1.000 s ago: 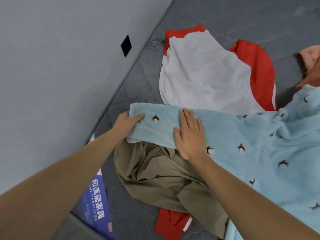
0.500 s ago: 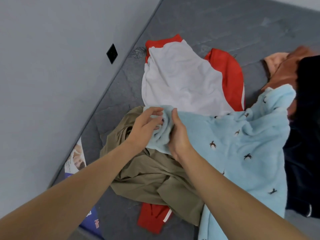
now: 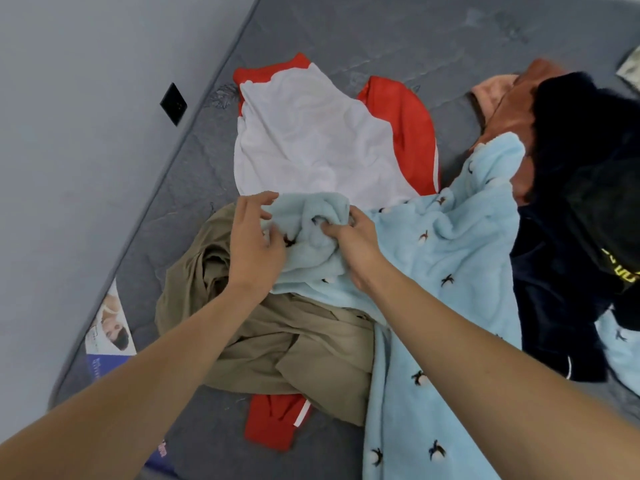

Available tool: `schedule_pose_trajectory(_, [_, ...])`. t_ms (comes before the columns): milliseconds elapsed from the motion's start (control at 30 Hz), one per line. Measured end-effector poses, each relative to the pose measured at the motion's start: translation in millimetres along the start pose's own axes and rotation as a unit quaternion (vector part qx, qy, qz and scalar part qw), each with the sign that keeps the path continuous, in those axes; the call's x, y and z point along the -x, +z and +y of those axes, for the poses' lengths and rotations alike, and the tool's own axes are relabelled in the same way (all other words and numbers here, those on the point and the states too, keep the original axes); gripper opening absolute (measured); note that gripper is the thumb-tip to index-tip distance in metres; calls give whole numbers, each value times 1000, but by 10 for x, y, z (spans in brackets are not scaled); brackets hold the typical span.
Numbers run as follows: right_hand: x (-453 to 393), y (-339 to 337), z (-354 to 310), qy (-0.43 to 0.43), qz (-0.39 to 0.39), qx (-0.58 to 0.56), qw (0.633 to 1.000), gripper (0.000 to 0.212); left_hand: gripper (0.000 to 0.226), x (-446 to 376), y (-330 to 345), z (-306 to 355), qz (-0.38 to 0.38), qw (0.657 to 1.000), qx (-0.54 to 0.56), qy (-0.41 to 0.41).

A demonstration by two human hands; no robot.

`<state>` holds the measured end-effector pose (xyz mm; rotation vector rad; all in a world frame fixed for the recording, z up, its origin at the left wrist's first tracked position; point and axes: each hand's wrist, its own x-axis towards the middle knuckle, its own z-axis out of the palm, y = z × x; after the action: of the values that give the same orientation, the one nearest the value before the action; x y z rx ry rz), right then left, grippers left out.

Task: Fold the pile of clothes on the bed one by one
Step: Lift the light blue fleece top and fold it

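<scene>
A light blue fleece garment (image 3: 446, 258) with small dark bird marks lies across the pile on the grey bed (image 3: 363, 32). Its left end is bunched up between my hands. My right hand (image 3: 349, 237) grips that bunched end with closed fingers. My left hand (image 3: 254, 240) holds the same bunch from the left, fingers curled into the fabric. Under the blue garment lie a crumpled khaki garment (image 3: 277, 341), a white garment (image 3: 308, 140) and a red one (image 3: 398, 123).
A dark navy garment (image 3: 581, 202) with yellow lettering is heaped at the right, over a rust-brown and pink piece (image 3: 509, 98). A grey wall (image 3: 69, 133) with a black socket runs along the bed's left edge. A printed label (image 3: 110, 327) sits on the mattress edge.
The blue garment's end lay flat under my hands; both hands have gathered it into a bunch and now grip it. The view has tilted right, showing the navy garment.
</scene>
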<state>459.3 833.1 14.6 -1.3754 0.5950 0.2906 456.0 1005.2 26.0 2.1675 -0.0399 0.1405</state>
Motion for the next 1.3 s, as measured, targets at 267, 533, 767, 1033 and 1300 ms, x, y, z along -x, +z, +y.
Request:
schedule_pose_trajectory(267, [57,-598,-9,-78,95,211,970,43,63,121,393,-98,-303,904,-234,189])
schedule_pose_trajectory(533, [35,-496,392,-353,12,563,747,53,73,208,608,-225,-309,875,-313,201])
schedule_pose_trajectory(767, [-69,-827,558,-295,50,677,673,63,73,348,312,-601,-263,928,-264,18])
schedule_pose_trajectory(1033, [82,-412,640,-333,-13,651,682,62,68,241,362,-340,-179,972,-61,-138])
schedule_pose_trajectory(1300, [197,-233,160,-109,-24,258,960,62,61,221,330,69,-97,994,-32,-44])
